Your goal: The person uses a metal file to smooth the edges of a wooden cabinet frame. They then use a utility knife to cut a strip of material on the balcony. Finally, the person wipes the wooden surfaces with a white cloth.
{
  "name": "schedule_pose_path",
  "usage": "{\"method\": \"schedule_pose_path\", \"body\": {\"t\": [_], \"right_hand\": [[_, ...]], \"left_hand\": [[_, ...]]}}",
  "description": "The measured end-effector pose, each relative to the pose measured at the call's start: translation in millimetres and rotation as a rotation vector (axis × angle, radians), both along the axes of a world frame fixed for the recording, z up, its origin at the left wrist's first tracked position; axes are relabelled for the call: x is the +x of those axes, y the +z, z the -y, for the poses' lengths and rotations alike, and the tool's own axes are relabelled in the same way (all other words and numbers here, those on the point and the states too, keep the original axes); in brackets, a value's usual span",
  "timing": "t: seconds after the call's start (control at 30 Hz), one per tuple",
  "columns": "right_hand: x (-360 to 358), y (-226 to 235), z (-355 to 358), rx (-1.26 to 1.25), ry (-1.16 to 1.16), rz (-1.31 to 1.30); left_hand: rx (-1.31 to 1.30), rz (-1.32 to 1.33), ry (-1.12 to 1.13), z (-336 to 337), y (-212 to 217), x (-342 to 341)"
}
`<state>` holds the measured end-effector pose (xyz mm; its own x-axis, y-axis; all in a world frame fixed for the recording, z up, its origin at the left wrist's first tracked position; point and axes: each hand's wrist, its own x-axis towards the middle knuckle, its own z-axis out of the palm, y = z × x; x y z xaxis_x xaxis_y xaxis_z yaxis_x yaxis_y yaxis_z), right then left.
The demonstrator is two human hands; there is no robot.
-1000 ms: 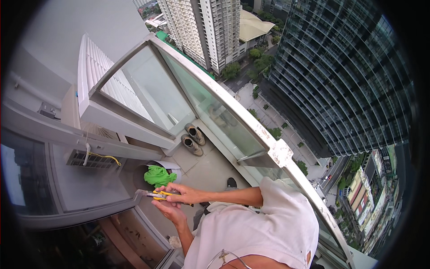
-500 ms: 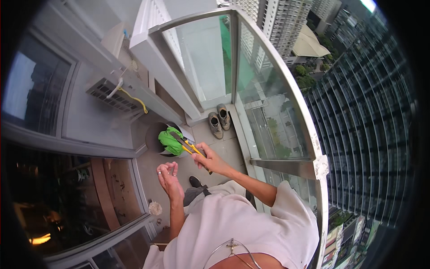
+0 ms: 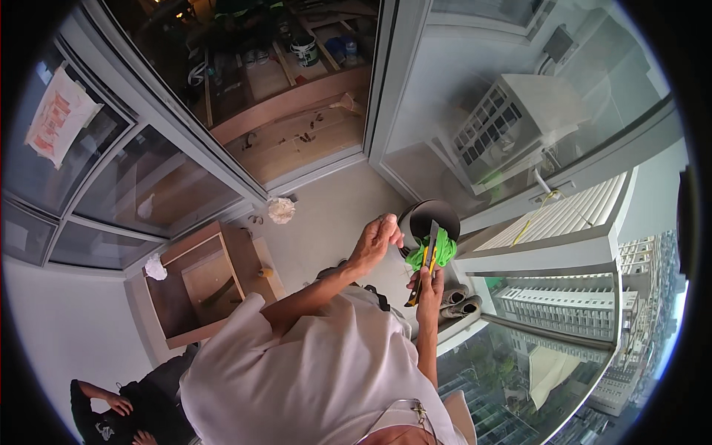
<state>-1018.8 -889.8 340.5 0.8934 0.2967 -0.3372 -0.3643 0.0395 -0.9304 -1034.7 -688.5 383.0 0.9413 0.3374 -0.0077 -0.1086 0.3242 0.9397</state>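
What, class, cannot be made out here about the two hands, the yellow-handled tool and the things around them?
- Head view: the left hand is curled and seen from behind, so anything in it stays hidden.
- The right hand covers the middle of the yellow-handled tool.
- The green bundle is too small to identify and hides part of the dark bucket.
- The shoes are partly behind the right forearm.

Shoes [image 3: 460, 302] beside bucket [image 3: 429, 219]

Yellow-and-black utility knife [image 3: 424, 267], blade out, held roughly upright, tip pointing away from the body. Just behind it a crumpled green cloth [image 3: 437, 252] sits on a dark round bucket [image 3: 423, 216] on the balcony floor.
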Motion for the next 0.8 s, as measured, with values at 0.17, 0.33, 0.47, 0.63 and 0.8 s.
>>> {"method": "schedule_pose_path", "body": {"t": [0.17,0.33,0.47,0.63,0.8], "right_hand": [[57,3,-120,0.043,0.238,0.044],[105,10,-216,0.105,0.388,0.006],[145,-5,-280,0.025,0.482,-0.07],[222,-40,-367,0.053,0.532,-0.098],[330,-40,-480,0.094,0.554,-0.131]], "left_hand": [[0.004,0.055,0.163,-128,-1,7],[0.082,-0.066,0.401,-204,-1,14],[0.029,-0.178,0.442,-241,-19,32],[0.007,-0.124,0.436,-300,-60,78],[-0.025,-0.235,0.564,-404,-63,142]]}}
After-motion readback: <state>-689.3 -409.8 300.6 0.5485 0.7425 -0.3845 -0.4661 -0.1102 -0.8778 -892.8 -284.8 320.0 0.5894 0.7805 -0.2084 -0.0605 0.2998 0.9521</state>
